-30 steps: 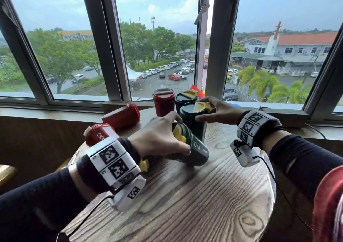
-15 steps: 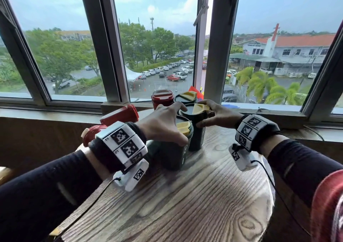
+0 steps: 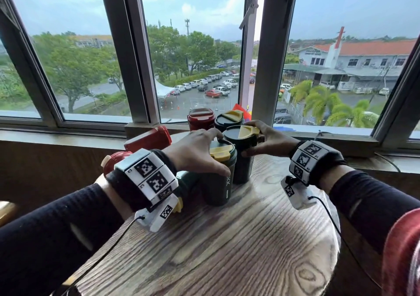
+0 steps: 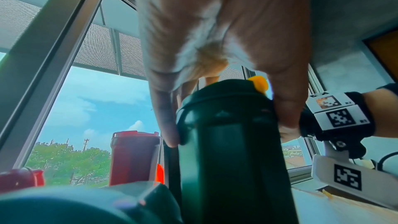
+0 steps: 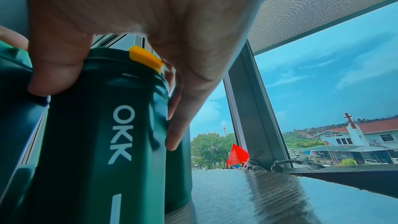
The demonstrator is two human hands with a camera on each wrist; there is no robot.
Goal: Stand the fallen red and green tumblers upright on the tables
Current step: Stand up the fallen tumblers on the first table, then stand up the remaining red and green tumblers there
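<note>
L hand (image 3: 195,152) fingers grip one green tumbler (image 3: 219,177), R hand (image 3: 268,139) grips another (image 3: 242,150), both upright on table (image 3: 227,239). Behind L fingers, 2 red tumblers (image 3: 148,137) & 1 green lie flat, still to do.

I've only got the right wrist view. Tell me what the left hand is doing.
Observer: The left hand grips the lid end of a second green tumbler. It stands upright on the table, beside the first green tumbler that the right hand holds.
Operator: Count the red ones lying down.
Observer: Two. A far fallen red tumbler and a near fallen red tumbler lie on their sides at the table's left edge.
Operator: Report any green one down.
Observer: One. A fallen green tumbler lies under the left wrist, left of the second green tumbler.
</note>
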